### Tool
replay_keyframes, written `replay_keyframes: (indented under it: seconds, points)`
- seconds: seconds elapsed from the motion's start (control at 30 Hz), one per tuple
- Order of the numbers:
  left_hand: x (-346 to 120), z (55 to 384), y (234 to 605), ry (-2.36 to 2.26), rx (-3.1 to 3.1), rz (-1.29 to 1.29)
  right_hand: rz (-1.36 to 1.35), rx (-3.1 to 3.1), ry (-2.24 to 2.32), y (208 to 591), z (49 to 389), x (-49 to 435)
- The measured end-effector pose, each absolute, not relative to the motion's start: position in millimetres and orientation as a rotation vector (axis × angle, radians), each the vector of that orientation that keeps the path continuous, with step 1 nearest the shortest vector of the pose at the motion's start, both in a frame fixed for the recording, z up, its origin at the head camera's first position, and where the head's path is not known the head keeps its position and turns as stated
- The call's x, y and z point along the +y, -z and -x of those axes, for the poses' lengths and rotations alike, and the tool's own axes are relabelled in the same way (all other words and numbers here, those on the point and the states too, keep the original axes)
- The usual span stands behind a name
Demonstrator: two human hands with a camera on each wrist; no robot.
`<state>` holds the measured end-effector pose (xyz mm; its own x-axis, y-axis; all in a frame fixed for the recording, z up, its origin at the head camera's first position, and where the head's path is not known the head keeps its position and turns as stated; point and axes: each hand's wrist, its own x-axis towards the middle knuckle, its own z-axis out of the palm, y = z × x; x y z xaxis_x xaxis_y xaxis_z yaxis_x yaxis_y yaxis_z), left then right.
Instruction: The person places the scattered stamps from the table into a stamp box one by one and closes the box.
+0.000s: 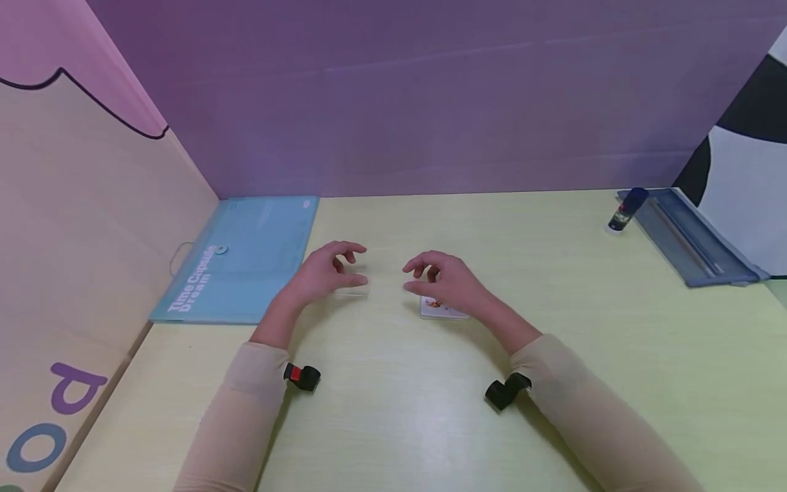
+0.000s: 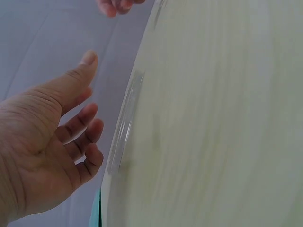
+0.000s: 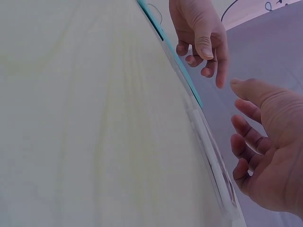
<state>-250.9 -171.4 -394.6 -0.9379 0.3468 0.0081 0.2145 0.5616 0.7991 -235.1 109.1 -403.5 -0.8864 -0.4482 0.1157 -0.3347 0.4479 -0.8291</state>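
My left hand [image 1: 324, 272] hovers over the table with fingers loosely bent and nothing in them. Beneath it lies a flat, clear plastic piece [image 1: 356, 290], partly covered by the hand; the left wrist view shows this thin transparent piece [image 2: 125, 125] edge-on, apart from the fingers. My right hand [image 1: 447, 279] is likewise raised, thumb and fingers spread around an empty gap. Under it sits a small, clear-edged flat case with a printed picture [image 1: 444, 311], its far part hidden. From the right wrist, this case [image 3: 215, 170] appears low on the tabletop, below the fingers.
A blue snap-button document folder [image 1: 258, 253] lies left of my left hand. At the far right, a dark blue-capped glue stick [image 1: 627, 210] is beside a grey-blue zip pouch [image 1: 701, 239]. A purple wall panel [image 1: 430, 102] borders the table's back.
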Motion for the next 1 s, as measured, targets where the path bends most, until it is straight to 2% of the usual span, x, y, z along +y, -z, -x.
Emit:
replay_keyframes:
  seconds: [1.0]
  points:
    - [-231.6,255.3,395.3,-1.285,2.546,-0.360,0.718,2.427,1.418,403.9,245.0,57.4]
